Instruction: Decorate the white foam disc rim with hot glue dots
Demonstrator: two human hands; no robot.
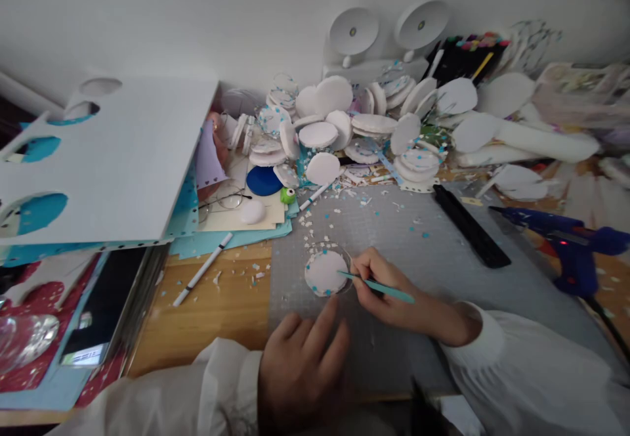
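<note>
My right hand (388, 291) grips a thin teal stick tool (378, 285) like a pen, its tip resting on a white foam disc (325, 273) that lies inside a clear round rim on the grey cutting mat (423, 252). Small blue bits dot the disc's edge. My left hand (300, 367) rests near the mat's front edge just below the disc, fingers slightly spread, holding nothing. Both arms wear white sleeves.
A heap of white foam discs (344, 127) fills the back of the desk. A blue glue gun (571, 242) lies at right, a black ruler (470, 226) beside it. White card with round cut-outs (108, 160) overhangs the left. A white pen (203, 268) lies on the wood.
</note>
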